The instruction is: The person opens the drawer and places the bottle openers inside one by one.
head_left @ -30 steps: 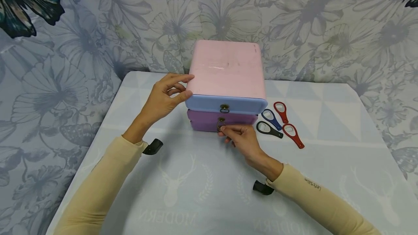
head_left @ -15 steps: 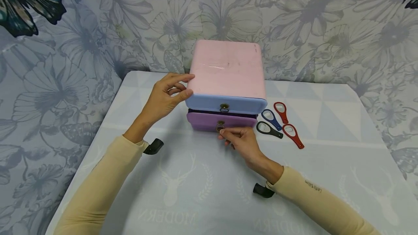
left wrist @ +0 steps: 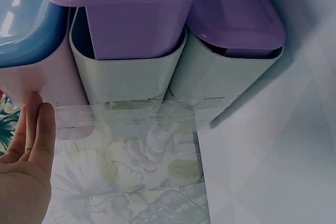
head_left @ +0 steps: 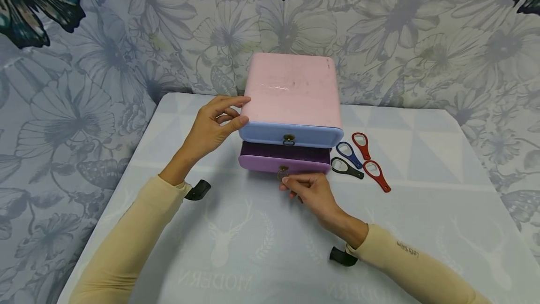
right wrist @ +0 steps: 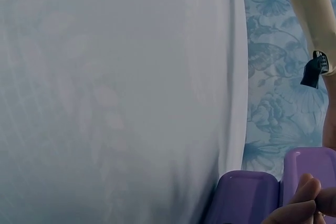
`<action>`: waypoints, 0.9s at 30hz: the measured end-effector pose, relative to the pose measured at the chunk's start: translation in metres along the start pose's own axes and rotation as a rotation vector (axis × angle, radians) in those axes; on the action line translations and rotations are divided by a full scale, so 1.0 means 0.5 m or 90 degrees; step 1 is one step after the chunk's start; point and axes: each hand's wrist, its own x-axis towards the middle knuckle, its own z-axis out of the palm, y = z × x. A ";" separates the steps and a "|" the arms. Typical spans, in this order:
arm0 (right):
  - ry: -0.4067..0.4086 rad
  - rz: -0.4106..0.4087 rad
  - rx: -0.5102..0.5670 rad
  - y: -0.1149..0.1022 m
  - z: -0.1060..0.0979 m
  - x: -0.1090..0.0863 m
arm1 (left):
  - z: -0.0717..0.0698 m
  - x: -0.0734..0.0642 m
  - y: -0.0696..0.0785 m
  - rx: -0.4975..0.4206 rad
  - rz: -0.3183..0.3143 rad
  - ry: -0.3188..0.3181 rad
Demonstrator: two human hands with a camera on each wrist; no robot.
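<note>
In the head view a small chest of drawers [head_left: 295, 90] has a pink top and a blue upper drawer [head_left: 270, 131]. Below it a purple drawer [head_left: 261, 162] is pulled partway out. My right hand [head_left: 312, 193] pinches its ring pull [head_left: 282, 172] between thumb and fingers. The fingertips of my left hand [head_left: 211, 123] touch the chest's left side and upper edge. The left wrist view shows the fingers [left wrist: 39, 140] straight against the pink casing, beside the extended purple drawer [left wrist: 136, 30]. Another purple drawer [left wrist: 236, 14] sits in the lowest tier, nearly closed.
Several small magnifying-glass-shaped items lie right of the chest: two red ones [head_left: 381, 183] [head_left: 365, 153], a blue one [head_left: 356, 159] and a black one [head_left: 353, 171]. A patterned cloth covers the table [head_left: 236, 229]. Floral wallpaper [head_left: 379, 36] stands close behind the chest.
The purple drawer has slid out toward me, its dark inside now showing. My right hand has moved slightly back with the ring pull. The left hand has stayed in place.
</note>
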 end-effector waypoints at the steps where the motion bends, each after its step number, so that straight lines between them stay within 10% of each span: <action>1: -0.002 0.001 -0.001 0.000 0.000 -0.003 | 0.000 0.000 0.000 0.000 0.000 0.000; 27: -0.032 0.028 -0.002 0.018 0.017 -0.057 | -0.001 0.000 0.001 0.004 0.001 0.001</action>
